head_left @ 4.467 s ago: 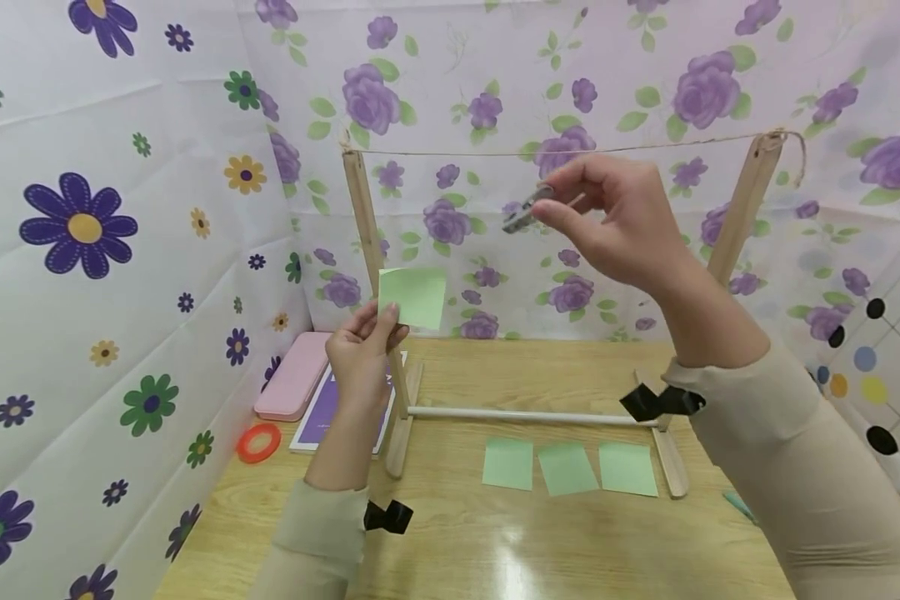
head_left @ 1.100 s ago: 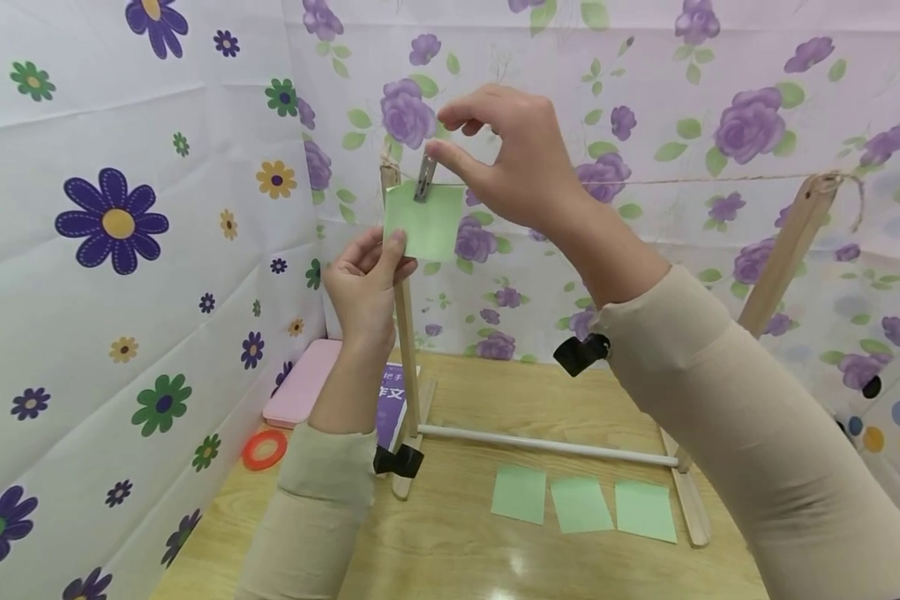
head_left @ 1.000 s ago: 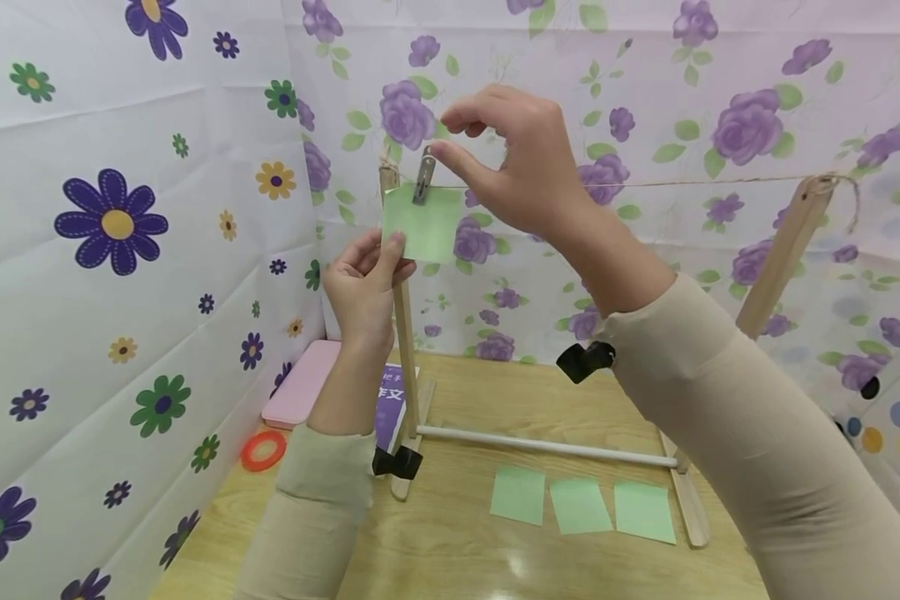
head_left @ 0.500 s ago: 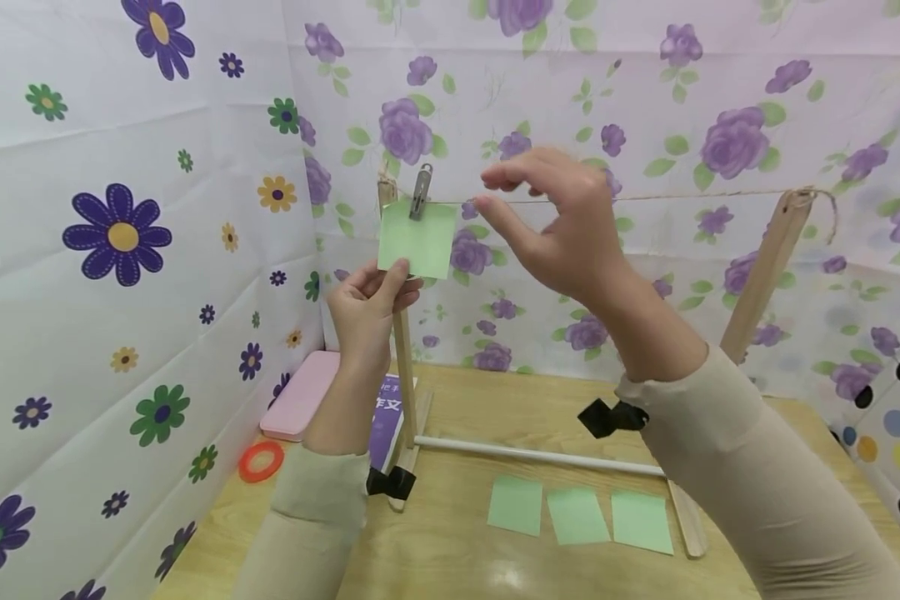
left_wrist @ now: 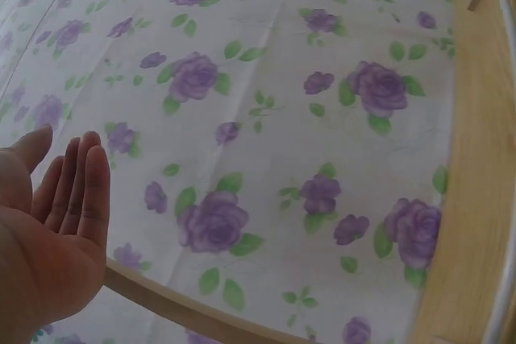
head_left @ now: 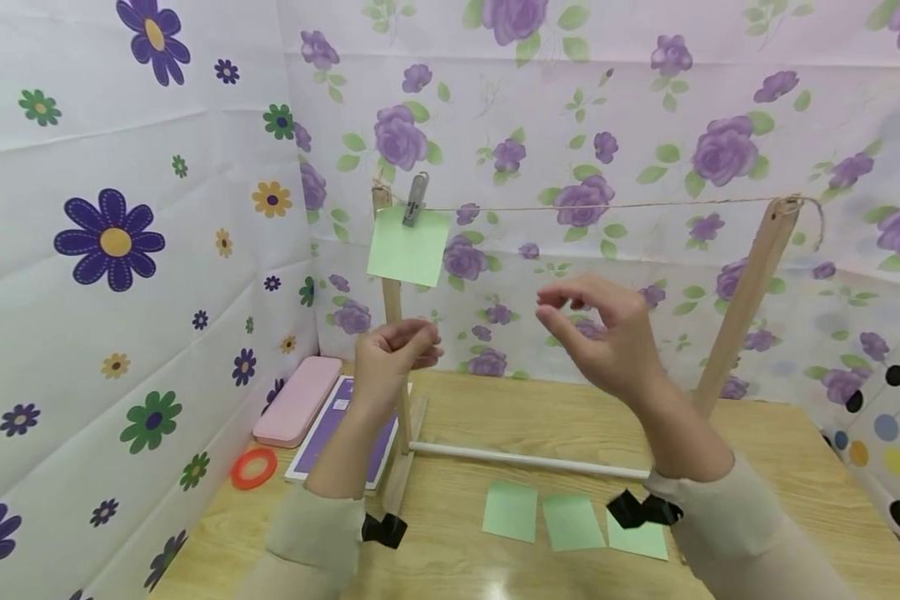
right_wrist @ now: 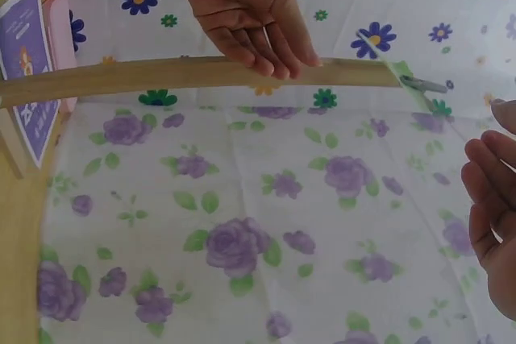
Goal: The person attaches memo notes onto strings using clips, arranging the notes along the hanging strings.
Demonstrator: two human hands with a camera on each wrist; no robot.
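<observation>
One square paper note (head_left: pixel 409 250), thin and light green, hangs from a rough twine (head_left: pixel 645 204) by a narrow grey clip (head_left: pixel 416 200). Below, the left hand (head_left: pixel 392 360) and the right hand (head_left: pixel 606 335) are loosely bent and free, above the wood-grained bench (head_left: pixel 532 408).

Left arm (head_left: pixel 351 458): I have it raised, forearm bare beyond a beige left sleeve (head_left: pixel 307 537). Left hand (head_left: pixel 390 354): free in the air; fingers (left_wrist: pixel 95 187) side by side, gently bent, thumb apart from them in my left wrist view. Right arm (head_left: pixel 682 429): angled up and inward, likewise bare beyond its beige right sleeve (head_left: pixel 761 533). Right hand (head_left: pixel 611 329): free, well apart from its fellow; index finger arched, a narrow gap between its tip and the thumb.
</observation>
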